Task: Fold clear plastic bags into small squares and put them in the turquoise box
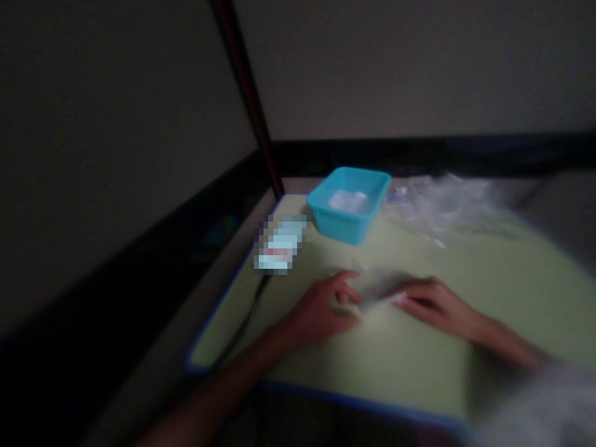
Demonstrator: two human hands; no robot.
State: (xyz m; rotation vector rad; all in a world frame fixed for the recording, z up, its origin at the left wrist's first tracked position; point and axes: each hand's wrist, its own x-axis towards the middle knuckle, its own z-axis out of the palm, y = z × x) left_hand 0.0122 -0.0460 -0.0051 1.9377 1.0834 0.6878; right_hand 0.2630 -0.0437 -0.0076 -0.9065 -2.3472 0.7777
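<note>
A small clear plastic bag (372, 287) is low over the table between my two hands, its outline blurred. My right hand (433, 305) pinches the bag's right end between thumb and fingers. At the other end, my left hand (328, 305) has its fingers curved and apart, close to the bag's left edge; whether a fingertip touches it is unclear. Beyond the hands stands a turquoise plastic basket (342, 228) with whitish, blurred contents (348, 201) inside.
The pale yellow-green table (386, 366) has a blue edge. A heap of crumpled clear plastic (451, 202) lies at the back right. On the left rests a phone-like lit device (282, 245), pixelated, with a dark cable (249, 313). Walls stand behind.
</note>
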